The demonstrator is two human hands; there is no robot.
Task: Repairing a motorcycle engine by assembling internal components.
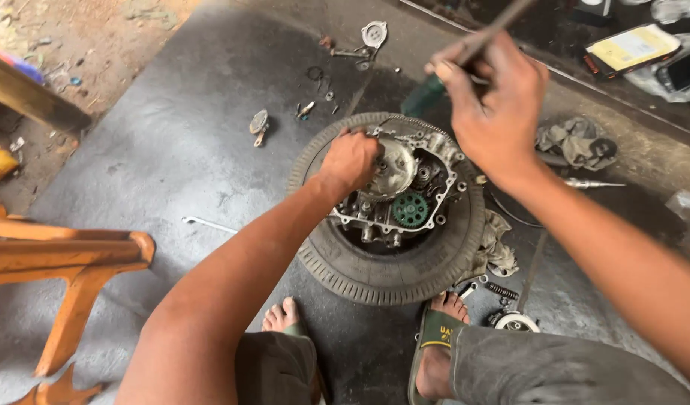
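An engine case with a green gear lies inside a black tyre on the dark floor. My left hand rests closed on the case's upper left part, beside a round metal cover. My right hand is raised above the case and grips a long thin metal tool that points up and to the right. What the left fingers hold is hidden.
Small metal parts lie scattered behind the tyre. A wrench lies to the left. Greasy rags and a spring sit on the right. An orange wooden frame stands at left. My feet are below the tyre.
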